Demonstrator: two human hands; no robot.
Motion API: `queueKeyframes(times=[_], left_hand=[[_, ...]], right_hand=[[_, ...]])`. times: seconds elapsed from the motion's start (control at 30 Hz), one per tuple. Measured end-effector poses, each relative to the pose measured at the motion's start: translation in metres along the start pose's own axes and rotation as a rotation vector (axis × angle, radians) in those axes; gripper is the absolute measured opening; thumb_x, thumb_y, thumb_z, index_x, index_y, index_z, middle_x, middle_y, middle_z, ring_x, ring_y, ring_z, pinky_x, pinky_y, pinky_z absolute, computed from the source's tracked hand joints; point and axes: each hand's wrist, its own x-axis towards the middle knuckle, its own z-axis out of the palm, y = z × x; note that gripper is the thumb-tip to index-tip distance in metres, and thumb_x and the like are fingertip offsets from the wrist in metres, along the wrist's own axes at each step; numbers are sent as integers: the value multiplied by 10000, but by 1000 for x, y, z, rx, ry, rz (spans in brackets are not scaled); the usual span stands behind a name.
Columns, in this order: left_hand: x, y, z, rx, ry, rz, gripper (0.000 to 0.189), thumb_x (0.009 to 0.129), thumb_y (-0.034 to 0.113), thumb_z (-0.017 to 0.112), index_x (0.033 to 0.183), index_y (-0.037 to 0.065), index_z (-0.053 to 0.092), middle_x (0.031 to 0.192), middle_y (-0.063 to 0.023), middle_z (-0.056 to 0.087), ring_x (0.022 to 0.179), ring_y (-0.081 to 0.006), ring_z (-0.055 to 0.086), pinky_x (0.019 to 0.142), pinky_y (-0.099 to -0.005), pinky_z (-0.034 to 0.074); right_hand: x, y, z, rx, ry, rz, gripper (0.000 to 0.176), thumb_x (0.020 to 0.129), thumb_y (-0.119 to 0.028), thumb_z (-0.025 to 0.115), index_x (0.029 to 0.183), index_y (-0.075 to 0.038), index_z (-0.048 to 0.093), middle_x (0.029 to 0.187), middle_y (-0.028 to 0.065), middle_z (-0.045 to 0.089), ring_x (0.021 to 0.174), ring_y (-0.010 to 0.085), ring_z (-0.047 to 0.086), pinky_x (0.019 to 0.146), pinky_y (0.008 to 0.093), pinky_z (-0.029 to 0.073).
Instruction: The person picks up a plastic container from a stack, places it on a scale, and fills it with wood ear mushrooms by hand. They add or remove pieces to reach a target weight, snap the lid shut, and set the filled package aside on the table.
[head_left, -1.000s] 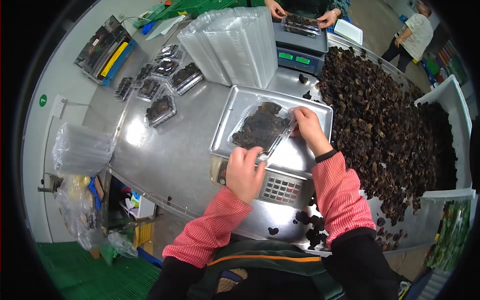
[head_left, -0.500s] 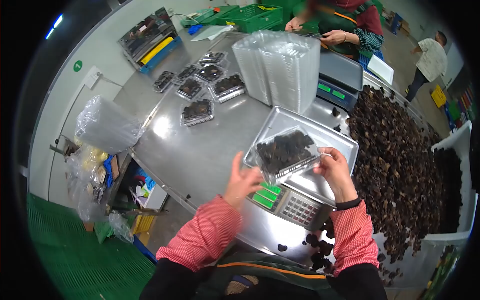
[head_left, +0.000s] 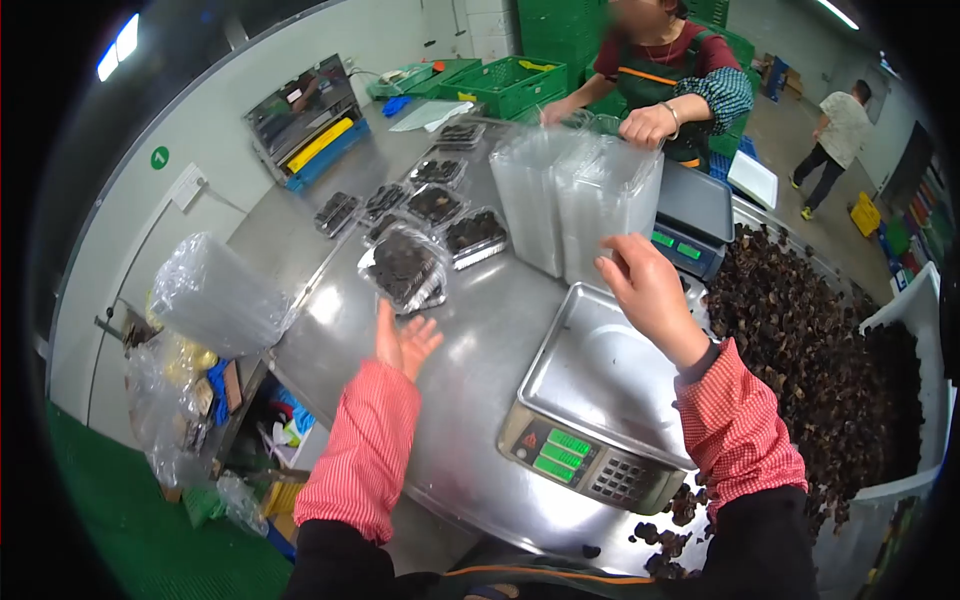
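Note:
My left hand (head_left: 405,345), fingers spread and holding nothing, is just below a clear plastic container of dark wood ear mushrooms (head_left: 403,268). This container sits tilted on another one, among several filled containers (head_left: 474,232). Over the far right edge of the metal weighing tray (head_left: 615,370) is my right hand (head_left: 650,300); its fingers are slightly bent and apart, with nothing in them. Close ahead of that hand stand tall stacks of clear plastic containers (head_left: 605,200). The scale (head_left: 590,465) under the tray has lit green displays.
A heap of dark mushrooms (head_left: 780,350) covers the right side, beside a white bin (head_left: 925,340). A second scale (head_left: 690,215) stands behind the stacks, where a co-worker's hands (head_left: 648,125) are at the container tops. Bagged containers (head_left: 215,295) lie at left.
The filled container has gone from the scale tray to the group at the far left. Both hands have let go of it; my left hand moved left, my right hand up toward the stacks.

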Motion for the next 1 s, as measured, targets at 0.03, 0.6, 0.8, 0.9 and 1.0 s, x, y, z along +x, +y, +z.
queueKeyframes(times=[0.03,0.6,0.8,0.9,1.0], left_hand=[[8,-16,-8,103,-44,-22,823,974,545,559,1570,154,149,1506,-209,352,1290,-320,497,1014,-525,473],[-127,-112,6,473,-475,-309,320,1048,126,493,1351,25,518,1114,-100,656,1004,-178,638,904,-340,552],[-153,-127,29,514,-563,-293,320,1041,139,509,1344,37,528,1122,-97,645,1005,-187,633,904,-344,546],[-169,-137,41,572,-625,-321,321,1035,148,520,1341,53,531,1124,-91,645,1007,-182,632,902,-343,543],[-182,-160,49,596,-668,-376,326,1035,147,519,1346,51,527,1125,-94,648,1008,-182,632,897,-345,546]], right_hand=[[9,-1,1,-71,27,-23,222,887,-173,680,1048,-24,647,937,173,606,844,357,611,740,435,500],[92,54,5,-597,168,-299,151,824,-183,677,838,-39,633,883,143,638,908,332,615,853,439,482],[-1,12,-8,-549,318,-456,109,719,-86,620,791,-81,538,802,107,554,820,286,589,909,456,498],[-91,8,-1,-477,196,-384,131,738,-115,629,795,-72,519,795,93,506,836,296,571,999,448,480],[-173,27,6,-436,46,-251,167,744,-157,662,834,-66,555,840,103,511,865,307,570,999,452,477]])
